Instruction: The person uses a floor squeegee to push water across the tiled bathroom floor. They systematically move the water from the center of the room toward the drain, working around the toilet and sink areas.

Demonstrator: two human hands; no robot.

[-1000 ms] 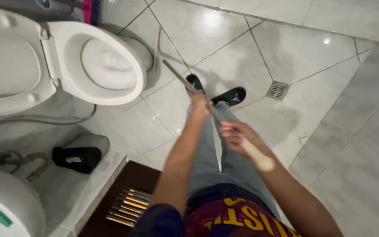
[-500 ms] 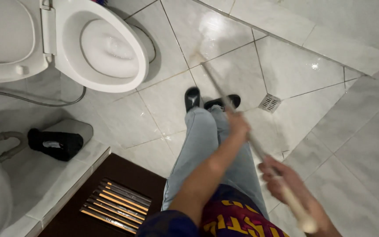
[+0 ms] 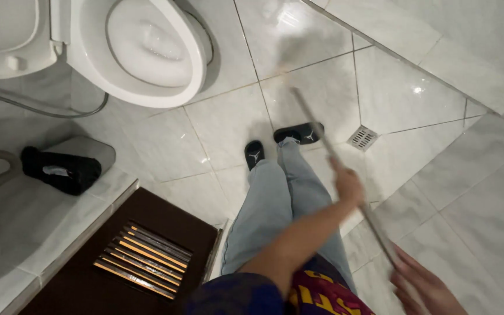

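White tiled bathroom floor [image 3: 228, 125], toilet [image 3: 141, 49] at upper left, floor drain [image 3: 362, 137] to my right. I hold a long stick handle [image 3: 322, 137] slanting over the tiles: left hand [image 3: 348, 185] wrapped mid-handle, right hand [image 3: 424, 286] gripping its near end.

head view looks steeply down at the tiled floor [image 3: 223, 125].

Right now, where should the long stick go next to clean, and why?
Probably a short pull of the stick back toward the slippers. Both the left hand and the right hand grip it, and its blurred far end sits out on the white floor tiles past the feet, near the toilet; the floor drain lies close by.
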